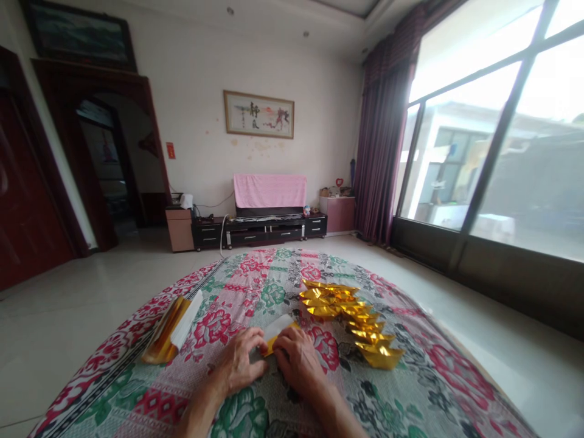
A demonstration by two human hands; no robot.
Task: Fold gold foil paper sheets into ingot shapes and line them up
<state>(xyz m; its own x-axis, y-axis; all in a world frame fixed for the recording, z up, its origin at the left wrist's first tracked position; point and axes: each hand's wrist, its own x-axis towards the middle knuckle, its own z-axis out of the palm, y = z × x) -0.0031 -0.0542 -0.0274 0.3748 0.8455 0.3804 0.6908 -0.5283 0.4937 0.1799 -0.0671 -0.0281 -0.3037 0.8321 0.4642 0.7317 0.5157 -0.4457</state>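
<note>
A sheet of gold foil paper [281, 324] with a white back lies partly folded on the flowered cloth in front of me. My left hand [244, 359] is at its left edge, fingers curled and the thumb apart below. My right hand [296, 351] lies over its lower right part, fingers bent and pressed down on it. To the right stand several folded gold paper ingots [379, 353], in overlapping rows. On the left lies a stack of gold and white foil sheets [170, 331], loosely bent.
The flowered tablecloth [269, 295] covers a round-edged table. Beyond it are a low black TV cabinet [267, 231] with a pink cloth [270, 190] above, a purple curtain [383, 134] and large windows at right. A doorway is at left.
</note>
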